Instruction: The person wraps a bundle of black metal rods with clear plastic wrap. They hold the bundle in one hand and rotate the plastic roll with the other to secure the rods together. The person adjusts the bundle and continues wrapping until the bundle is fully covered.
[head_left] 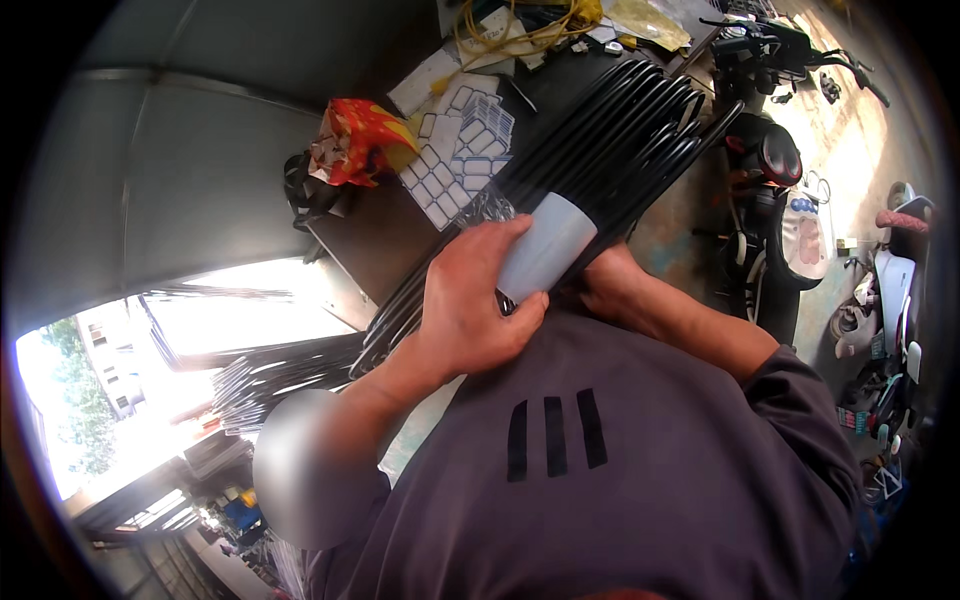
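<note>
A bundle of long black bent rods (pixel 640 125) runs from the table toward my body. Around its near part sits a smooth pale grey-blue wrap (pixel 548 248), curved like a sleeve. My left hand (pixel 475 295) is closed on the wrap's left side, with fingertips at its upper edge and the thumb at its lower edge. Crinkled clear plastic (pixel 487 208) shows just beyond those fingers. My right hand (pixel 612 280) is against the underside of the bundle on the right. Its fingers are hidden behind the rods and wrap.
On the dark table (pixel 375 240) lie sheets of blue-edged labels (pixel 460 150), a red and yellow bag (pixel 360 142) and a yellow cable (pixel 520 25). Parked at the right is a scooter (pixel 780 160). More thin rods (pixel 290 385) are stacked at the left.
</note>
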